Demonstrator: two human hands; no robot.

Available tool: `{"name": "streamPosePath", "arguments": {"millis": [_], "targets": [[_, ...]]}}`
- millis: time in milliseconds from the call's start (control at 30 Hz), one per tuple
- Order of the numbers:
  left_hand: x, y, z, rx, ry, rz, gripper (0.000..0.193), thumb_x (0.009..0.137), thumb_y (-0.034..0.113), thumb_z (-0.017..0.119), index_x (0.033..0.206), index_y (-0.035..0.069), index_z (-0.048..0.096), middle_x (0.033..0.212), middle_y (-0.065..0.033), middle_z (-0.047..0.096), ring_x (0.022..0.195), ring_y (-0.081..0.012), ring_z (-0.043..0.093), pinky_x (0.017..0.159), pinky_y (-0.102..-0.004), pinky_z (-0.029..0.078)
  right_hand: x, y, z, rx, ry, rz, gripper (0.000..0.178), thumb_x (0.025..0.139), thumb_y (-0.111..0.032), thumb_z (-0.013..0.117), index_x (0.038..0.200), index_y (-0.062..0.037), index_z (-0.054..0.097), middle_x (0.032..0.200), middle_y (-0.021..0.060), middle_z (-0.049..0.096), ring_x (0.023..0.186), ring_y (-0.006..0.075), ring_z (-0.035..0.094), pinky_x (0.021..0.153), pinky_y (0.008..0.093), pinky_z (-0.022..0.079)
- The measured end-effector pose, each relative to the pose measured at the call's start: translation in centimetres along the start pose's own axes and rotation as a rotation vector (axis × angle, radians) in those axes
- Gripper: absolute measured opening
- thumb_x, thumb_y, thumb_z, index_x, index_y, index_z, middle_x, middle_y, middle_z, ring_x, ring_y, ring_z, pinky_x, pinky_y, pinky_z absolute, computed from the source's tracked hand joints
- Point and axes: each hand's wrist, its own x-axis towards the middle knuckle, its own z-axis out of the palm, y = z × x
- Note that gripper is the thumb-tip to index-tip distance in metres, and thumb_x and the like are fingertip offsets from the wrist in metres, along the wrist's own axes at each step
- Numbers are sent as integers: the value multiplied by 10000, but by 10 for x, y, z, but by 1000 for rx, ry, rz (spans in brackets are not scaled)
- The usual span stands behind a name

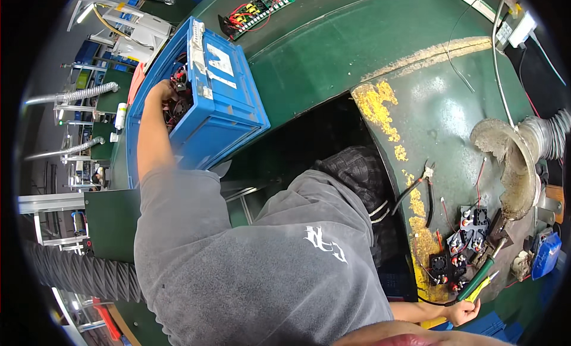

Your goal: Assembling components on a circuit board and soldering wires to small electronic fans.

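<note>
My left hand (163,91) reaches over the side into a blue plastic crate (241,105). Small black parts with red wires (178,111) lie under and beside it; its fingers are mostly hidden among them. At the lower right, my right hand (464,313) is closed around the lower end of a slim yellow pointed tool (480,288). Right beside that tool, a green-handled soldering iron (476,279) slants with its metal end toward a dark block. Just beyond are small cooling fans (439,264) and grey fan assemblies with red wires (474,218).
Cutting pliers (427,172) with dark handles lie on the worn green bench (333,54). A wired circuit board (256,14) sits at the far edge. A crusted fume hood (517,167) with a flexible duct (550,135) stands at right, near a blue packet (546,255).
</note>
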Motion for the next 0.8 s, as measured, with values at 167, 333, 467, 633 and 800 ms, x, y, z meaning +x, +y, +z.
{"name": "streamPosePath", "arguments": {"millis": [167, 333, 467, 633, 800], "targets": [[9, -36, -14, -58, 58, 11, 407, 744, -106, 626, 1080, 124, 649, 690, -86, 572, 511, -225, 567, 467, -432, 560, -2, -1, 2, -80, 0, -14, 278, 912, -90, 537, 886, -115, 813, 637, -41, 640, 496, 97, 515, 446, 274, 382], [1, -69, -57, -153, 473, 198, 342, 816, 48, 636, 1138, 116, 727, 961, -137, 719, 795, -310, 710, 698, -446, 583, -6, 4, 10, -51, -45, 70, 285, 938, -79, 521, 941, -89, 805, 631, -26, 635, 501, 92, 516, 446, 262, 387], [-38, -4, -75, -155, 1286, 534, 360, 798, 140, 687, 1151, 80, 726, 1059, -149, 746, 1008, -315, 713, 939, -403, 528, 3, 34, -14, -9, -69, -25, 273, 965, -38, 506, 1010, -24, 775, 741, 11, 673, 526, 87, 512, 466, 253, 397], [-253, 112, -36, -1189, 1254, 924, 440, 920, 38, 763, 1321, 27, 584, 1079, -125, 688, 788, -173, 643, 592, -220, 500, -11, 16, 5, 111, -81, 75, 258, 979, -62, 518, 1046, -37, 766, 709, 1, 622, 527, 80, 482, 478, 265, 396], [-363, 252, 84, -1349, 639, 1211, 405, 843, -26, 745, 1229, 46, 645, 1043, -57, 661, 796, -114, 634, 638, -227, 509, -17, 4, 1, 5, -56, 100, 261, 953, -81, 527, 1015, -99, 780, 678, -19, 593, 529, 85, 487, 495, 269, 402]]}}
